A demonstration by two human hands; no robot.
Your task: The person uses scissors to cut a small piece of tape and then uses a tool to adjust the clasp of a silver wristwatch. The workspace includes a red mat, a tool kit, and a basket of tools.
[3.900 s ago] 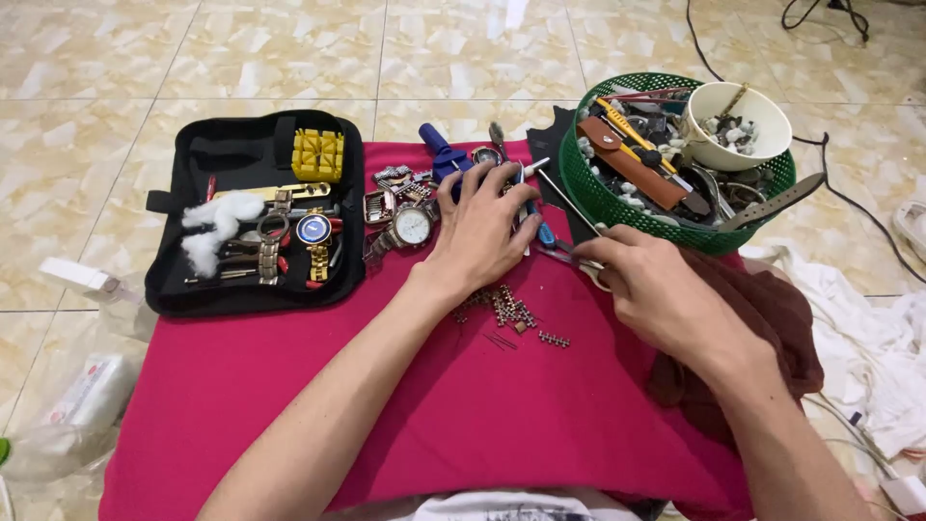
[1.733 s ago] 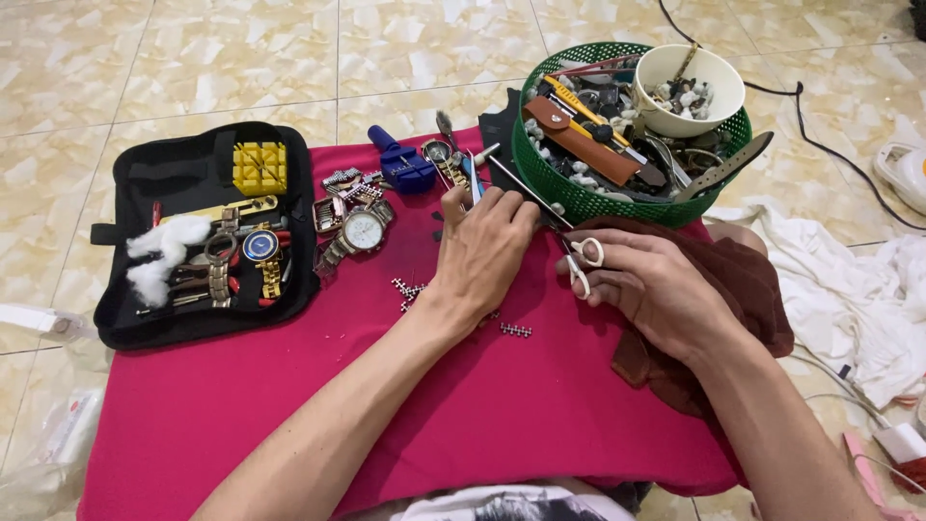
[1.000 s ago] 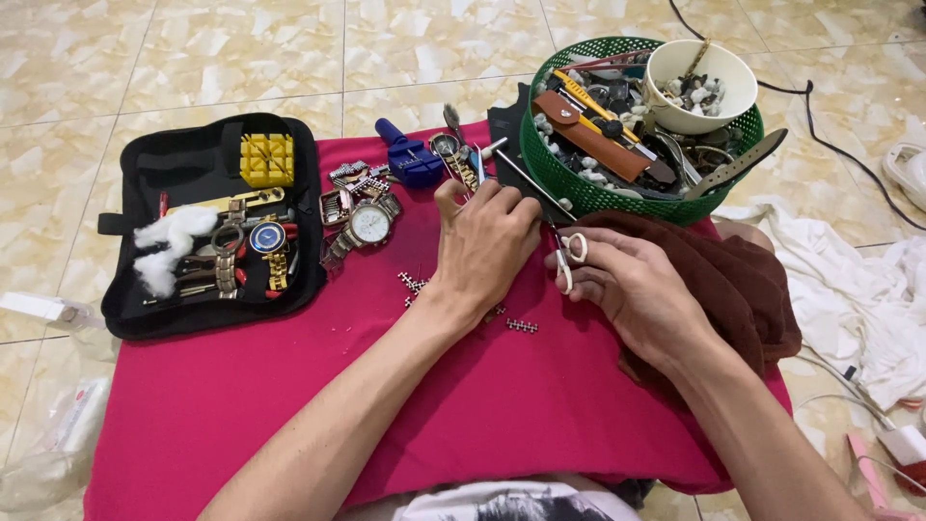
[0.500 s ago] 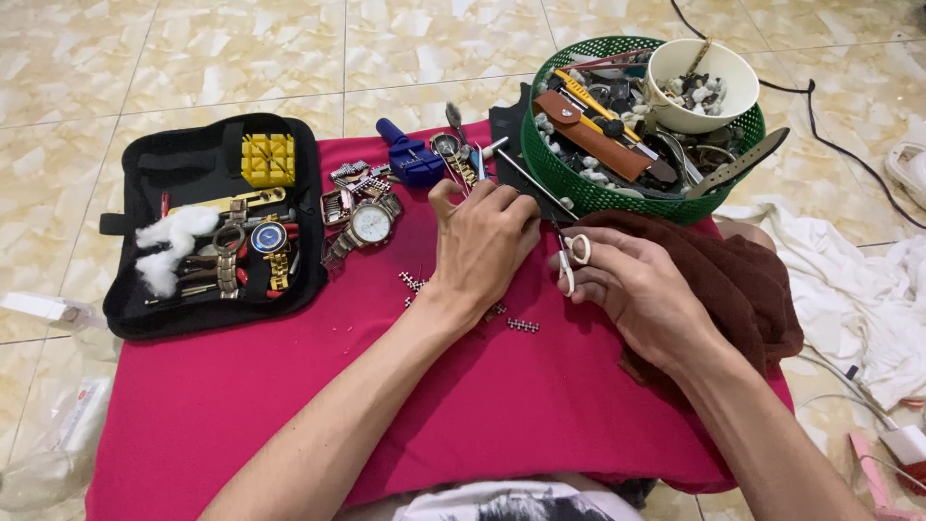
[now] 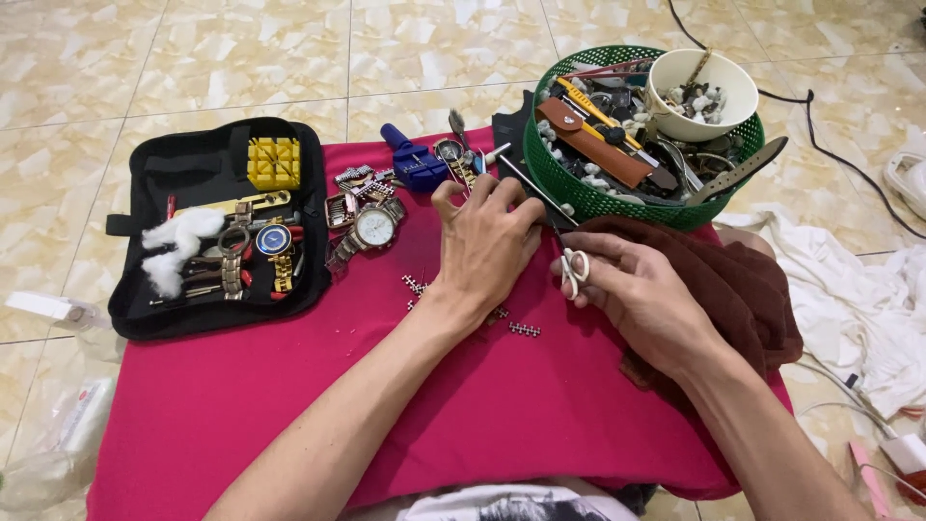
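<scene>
My left hand (image 5: pixel 487 241) rests palm down on the red cloth (image 5: pixel 289 405), fingers curled over something small that stays hidden. My right hand (image 5: pixel 641 294) grips a small pair of scissors with white handles (image 5: pixel 574 267), blades pointing up toward the left hand's fingertips. Loose metal watch-band links (image 5: pixel 524 329) lie on the cloth under and beside my left wrist. Just left of the hand sit a silver wristwatch (image 5: pixel 373 227) and a blue watch tool (image 5: pixel 413 164).
A green basket (image 5: pixel 598 198) at the back right holds tools, straps and a white bowl (image 5: pixel 699 92). A black tool case (image 5: pixel 212 227) with a yellow block, cotton and watches lies at left. A brown cloth (image 5: pixel 743 289) sits under my right arm; white fabric and cables lie on the tiled floor.
Over the earlier frames the view shifted and both hands drew closer together. In the last half second they have hardly moved; the scissors stay in my right hand.
</scene>
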